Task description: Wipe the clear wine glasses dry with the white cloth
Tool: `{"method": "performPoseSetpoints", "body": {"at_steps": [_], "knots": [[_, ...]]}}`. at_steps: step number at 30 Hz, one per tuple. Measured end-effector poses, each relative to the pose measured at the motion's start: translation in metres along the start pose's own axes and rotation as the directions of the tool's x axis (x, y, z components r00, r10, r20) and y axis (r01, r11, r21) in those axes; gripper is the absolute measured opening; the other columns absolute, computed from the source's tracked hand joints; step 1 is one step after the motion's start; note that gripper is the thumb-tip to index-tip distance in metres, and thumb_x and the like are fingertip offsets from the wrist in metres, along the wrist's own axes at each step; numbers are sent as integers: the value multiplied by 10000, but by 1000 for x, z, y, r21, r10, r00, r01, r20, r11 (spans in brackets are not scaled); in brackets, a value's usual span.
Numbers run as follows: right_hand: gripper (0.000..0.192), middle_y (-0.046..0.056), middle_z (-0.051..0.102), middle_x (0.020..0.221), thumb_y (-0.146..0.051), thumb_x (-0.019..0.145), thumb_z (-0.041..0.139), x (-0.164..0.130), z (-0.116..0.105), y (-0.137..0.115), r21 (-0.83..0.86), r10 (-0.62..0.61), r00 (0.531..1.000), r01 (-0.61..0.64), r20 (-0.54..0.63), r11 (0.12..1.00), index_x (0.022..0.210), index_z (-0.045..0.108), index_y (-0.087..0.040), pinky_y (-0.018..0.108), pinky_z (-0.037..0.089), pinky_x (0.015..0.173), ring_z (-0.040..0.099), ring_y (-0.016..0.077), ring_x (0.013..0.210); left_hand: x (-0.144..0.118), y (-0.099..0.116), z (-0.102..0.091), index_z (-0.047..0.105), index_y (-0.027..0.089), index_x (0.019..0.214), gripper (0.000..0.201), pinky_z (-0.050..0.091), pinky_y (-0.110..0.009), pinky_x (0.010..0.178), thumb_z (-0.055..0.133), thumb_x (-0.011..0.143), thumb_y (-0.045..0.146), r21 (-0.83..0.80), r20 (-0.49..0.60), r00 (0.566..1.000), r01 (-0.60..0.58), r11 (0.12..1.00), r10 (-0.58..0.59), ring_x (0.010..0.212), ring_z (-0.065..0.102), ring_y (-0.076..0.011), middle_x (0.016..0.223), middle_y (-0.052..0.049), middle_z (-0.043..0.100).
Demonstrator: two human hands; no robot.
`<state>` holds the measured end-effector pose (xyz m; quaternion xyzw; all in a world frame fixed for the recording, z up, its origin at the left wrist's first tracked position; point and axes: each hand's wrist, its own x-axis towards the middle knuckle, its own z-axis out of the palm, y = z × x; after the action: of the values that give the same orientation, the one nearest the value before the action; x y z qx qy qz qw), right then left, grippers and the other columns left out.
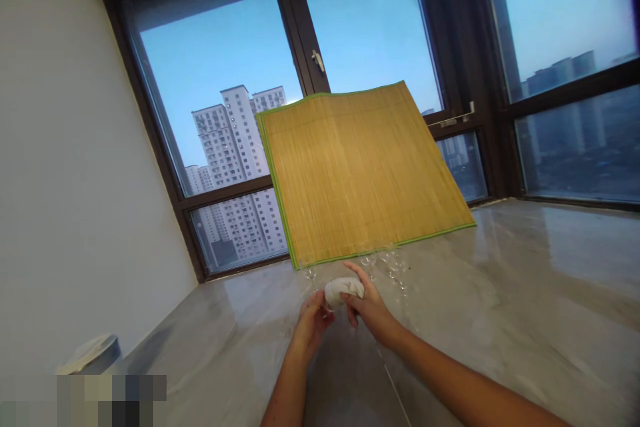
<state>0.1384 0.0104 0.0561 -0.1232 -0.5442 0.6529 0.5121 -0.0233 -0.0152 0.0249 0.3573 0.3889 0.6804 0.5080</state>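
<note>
A bunched white cloth [345,289] is in my right hand [369,303], its thumb and fingers wrapped around it. My left hand [314,321] is closed at the left end of the cloth. A clear edge shows faintly by its fingertips, but what it pinches is too blurred to name. Just beyond my hands, a clear stemmed glass [309,273] stands on the left. Several more clear stemmed glasses [396,263] are grouped to the right, behind my right hand.
A bamboo mat [360,167] with green edging leans against the dark-framed window [293,20], behind the glasses. The glossy marble-patterned surface [525,300] spreads beneath my hands. At the lower left stands a round container [95,352], beside the white wall [75,147].
</note>
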Motion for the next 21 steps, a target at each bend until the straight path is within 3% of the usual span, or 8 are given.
{"method": "performPoseSetpoints", "body": {"at_steps": [10,21], "knots": [[922,-130,486,534,-349,683,759,2,-3,1,185,87,996,-82,-17,979,1464,297,-189,206,279,397,288,49,354,1,-1,-1,570,180,699,469,360,-255,583,852,619,546,-38,15,1000,20,999,-19,527,462,-83,582,53,536],[905,-110,531,598,-360,655,796,7,-9,7,241,119,993,-115,-5,964,1428,347,-212,212,262,412,314,44,377,-3,1,3,589,179,767,524,355,-251,588,870,571,575,-16,-14,999,46,999,-46,524,450,-73,595,61,539]]}}
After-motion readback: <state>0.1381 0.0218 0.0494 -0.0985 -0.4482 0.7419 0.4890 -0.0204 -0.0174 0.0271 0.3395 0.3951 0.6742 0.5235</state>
